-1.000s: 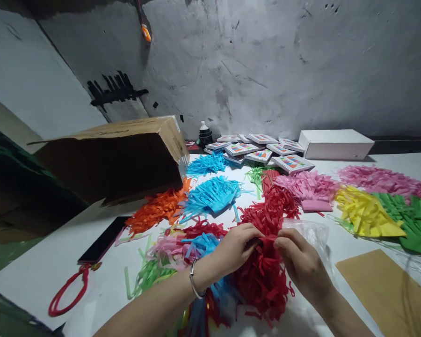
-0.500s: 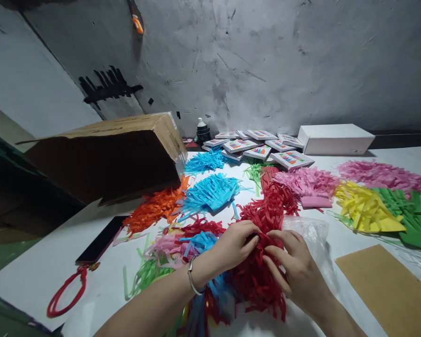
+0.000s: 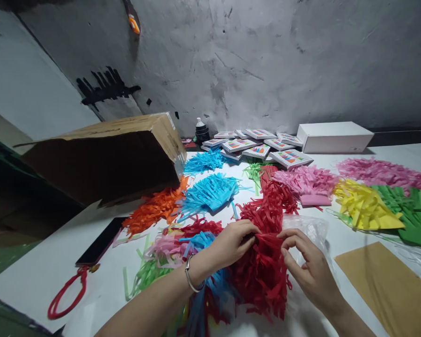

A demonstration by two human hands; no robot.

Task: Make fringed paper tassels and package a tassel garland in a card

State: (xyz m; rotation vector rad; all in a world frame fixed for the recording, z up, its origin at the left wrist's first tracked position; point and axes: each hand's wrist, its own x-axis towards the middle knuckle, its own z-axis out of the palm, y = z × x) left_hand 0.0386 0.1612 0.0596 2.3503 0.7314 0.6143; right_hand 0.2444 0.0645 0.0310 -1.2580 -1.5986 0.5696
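My left hand pinches the upper left edge of a red tissue-paper tassel, its fringe hanging toward me. At the upper right edge of the same tassel is my right hand, its curled fingertips on the paper. Between the two hands the tassel's top edge runs nearly straight. More red fringe lies just beyond. Under and beside my left forearm are loose blue strips, pink strips and green strips.
Blue tassels, an orange tassel, pink tassels, a yellow tassel and a green tassel surround the work. A cardboard box, phone, flat printed boxes, white box and brown sheet also lie there.
My right hand has shifted slightly right, away from my left hand. The red tassel's top edge is now spread wider between them; my left hand has barely moved.
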